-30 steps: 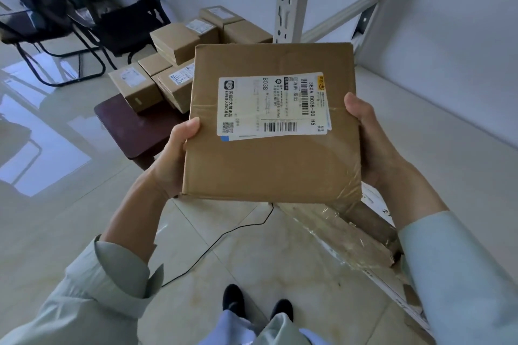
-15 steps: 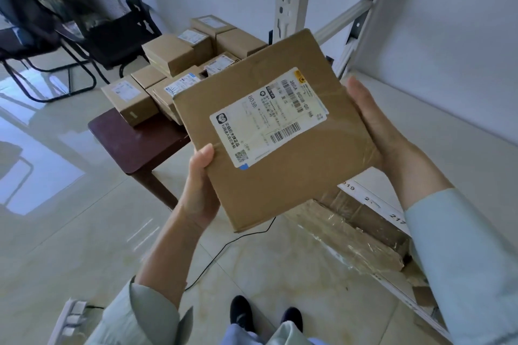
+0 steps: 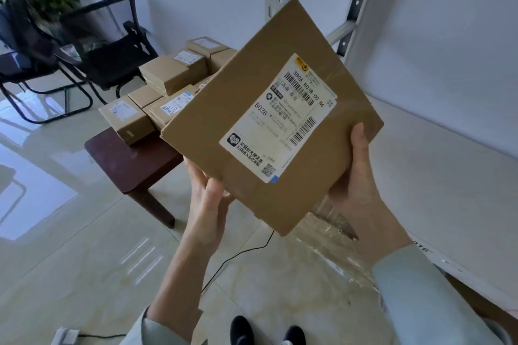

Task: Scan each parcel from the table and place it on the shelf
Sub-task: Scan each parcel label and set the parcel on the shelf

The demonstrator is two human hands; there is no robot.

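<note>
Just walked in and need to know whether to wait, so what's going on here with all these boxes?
A person is holding a flat cardboard parcel in both hands, label up and tilted: the left hand supports its lower edge, the right hand grips the side, thumb on top. More parcels sit stacked on the dark table behind. The white shelf to the right has bare space beside the held parcel.

Pale grey-green long sleeves [image 3: 420,297] with loose cuffs pushed up the forearms; 2 bare hands, and 2 black shoes [image 3: 242,330] below.
</note>
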